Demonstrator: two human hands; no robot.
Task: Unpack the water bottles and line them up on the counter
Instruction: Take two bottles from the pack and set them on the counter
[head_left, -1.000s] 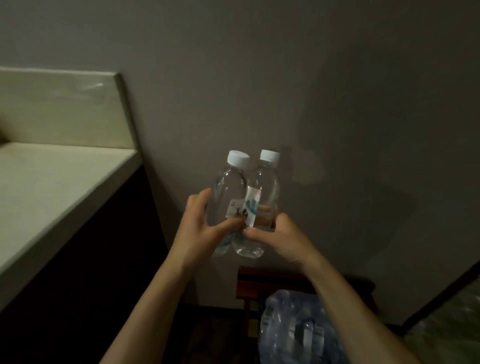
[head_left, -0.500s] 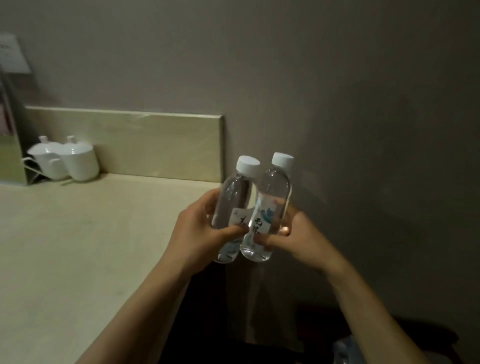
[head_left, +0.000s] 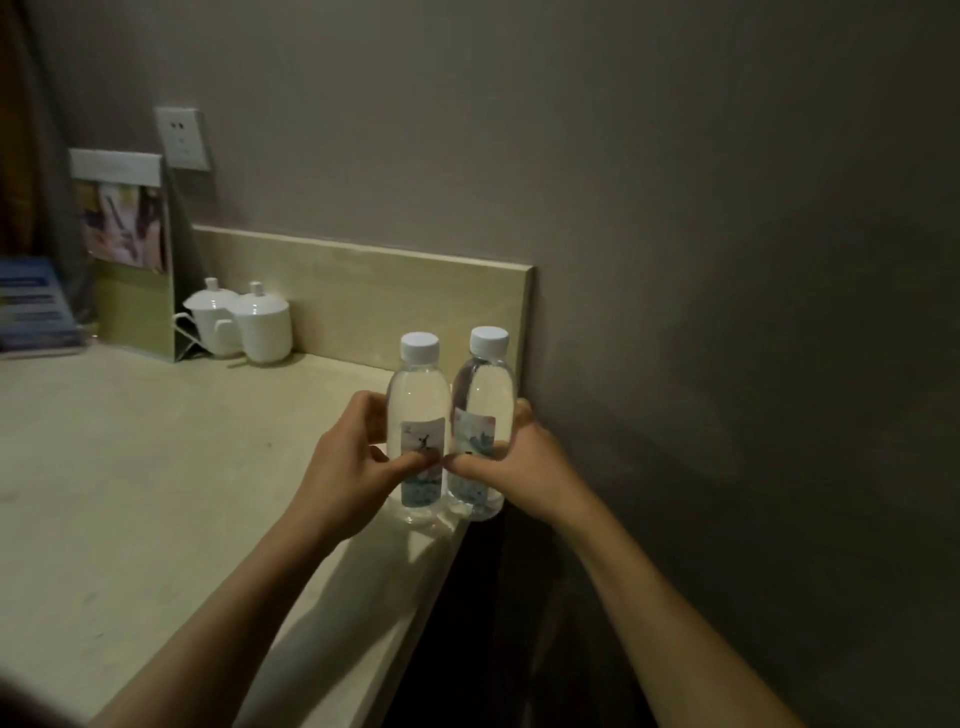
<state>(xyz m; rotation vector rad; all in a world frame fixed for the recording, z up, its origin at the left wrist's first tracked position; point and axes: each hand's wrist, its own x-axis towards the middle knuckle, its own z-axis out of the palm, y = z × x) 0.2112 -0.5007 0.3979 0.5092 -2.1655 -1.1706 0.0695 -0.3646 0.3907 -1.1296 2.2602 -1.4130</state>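
Observation:
Two clear water bottles with white caps stand upright side by side at the right end of the beige counter (head_left: 156, 493), close to its front edge. My left hand (head_left: 348, 467) grips the left bottle (head_left: 418, 405) around its label. My right hand (head_left: 514, 467) grips the right bottle (head_left: 485, 400) the same way. The two bottles touch each other, and their bases look down on the counter top.
Two white lidded cups (head_left: 244, 325) stand against the backsplash (head_left: 363, 306) at the back left. A standing leaflet holder (head_left: 130, 254) and a blue booklet (head_left: 34, 306) are further left, below a wall socket (head_left: 182, 137). A grey wall rises right of the counter's end.
Both hands carried the two bottles left and down from mid-air beside the counter onto its right end. The view turned left, and the pack of bottles on the floor dropped out of sight.

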